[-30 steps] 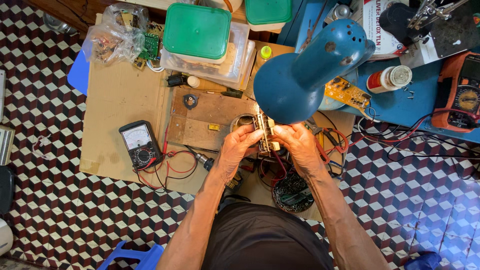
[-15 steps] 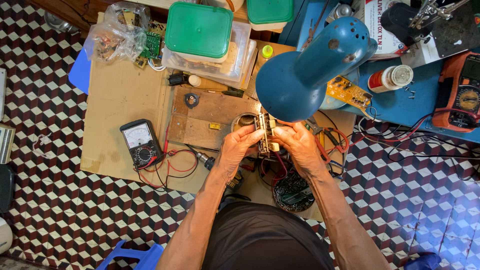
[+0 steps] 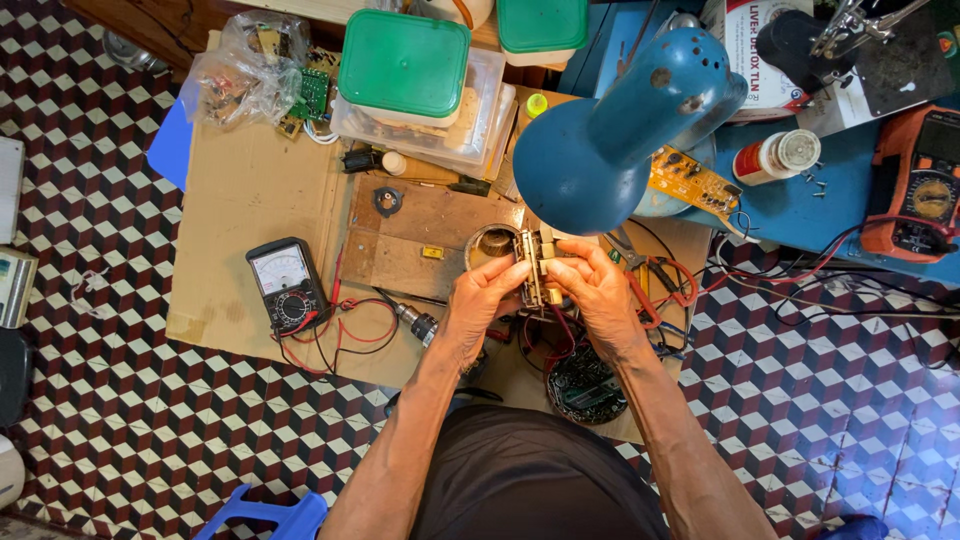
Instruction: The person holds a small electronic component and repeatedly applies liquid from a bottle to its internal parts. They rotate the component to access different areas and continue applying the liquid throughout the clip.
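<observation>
I have a small metal part [image 3: 533,268] pinched between both hands, held up just under the rim of the blue desk lamp [image 3: 610,140]. It looks like a narrow framed component with brass-coloured bits — stiff, light, hard-edged, and I judge it more likely to slip or bend at its thin tabs than to break. The long side edges seem the safest hold, and that is where I have it.

My left hand [image 3: 480,300] closes thumb and fingertips on the near left edge; my right hand [image 3: 600,290] clamps the right edge, fingers [image 3: 572,262] curled tight (no gap that I can see). Red wires [image 3: 660,295] trail just beside my right knuckles, and the black analogue meter [image 3: 287,285] lies well off to the left of my left wrist.
</observation>
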